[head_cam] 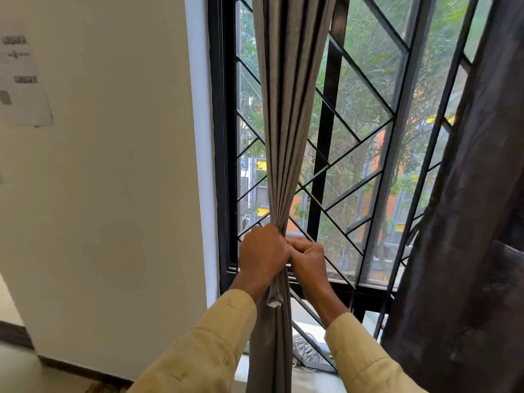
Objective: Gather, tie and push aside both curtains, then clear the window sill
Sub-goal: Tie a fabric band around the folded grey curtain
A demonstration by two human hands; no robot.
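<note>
The grey-brown left curtain (286, 103) hangs gathered into a tight bundle in front of the window. My left hand (262, 252) grips the bundle at its narrowest point. Right beside it, my right hand (307, 259) is curled, pinching something at the bundle; what it pinches is hidden. A short strip of matching fabric, the tie-back end (274, 297), dangles below my left hand. The dark right curtain (465, 222) hangs loose at the right edge. Low down, the white window sill (307, 317) shows between my arms.
A black window frame with a diagonal metal grille (354, 165) stands behind the curtains. On the sill lies a pale bundle of cables or cloth (307, 351). The cream wall (113, 165) at the left carries a paper notice (22, 80).
</note>
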